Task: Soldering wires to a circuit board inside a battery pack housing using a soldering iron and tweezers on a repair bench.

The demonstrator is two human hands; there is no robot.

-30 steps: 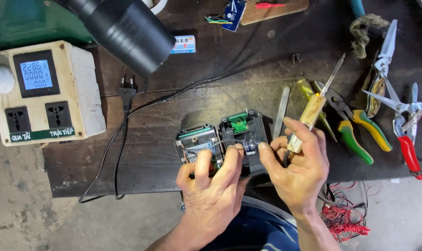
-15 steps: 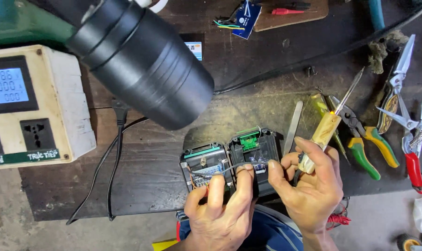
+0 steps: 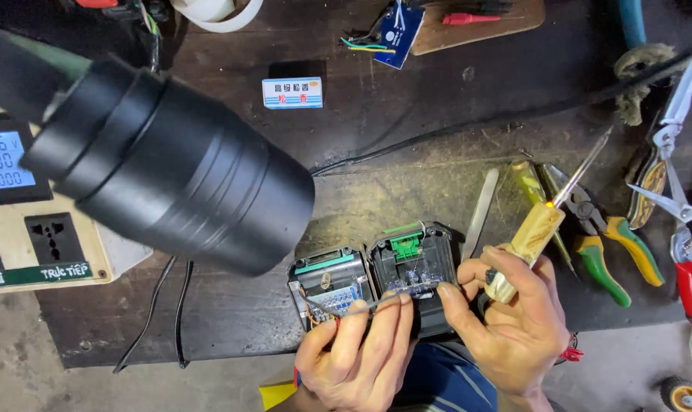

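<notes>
— What are your hands doing?

— My left hand (image 3: 357, 351) is pressing down on the front edge of the opened black battery pack (image 3: 376, 282), fingers closed together over it, and a thin metal probe (image 3: 369, 303) is lying across the pack under my fingertips. My right hand (image 3: 514, 320) is clamping a wooden-handled screwdriver (image 3: 540, 229), its shaft pointing up and away, while its forefinger is touching the pack's right side.

— Where is the pack sitting?

— It is resting at the near edge of the dark desk (image 3: 407, 137), both halves open side by side. Green-handled pliers (image 3: 598, 236) are lying just to its right, and a big black nozzle (image 3: 170, 168) is hanging over the left.
</notes>
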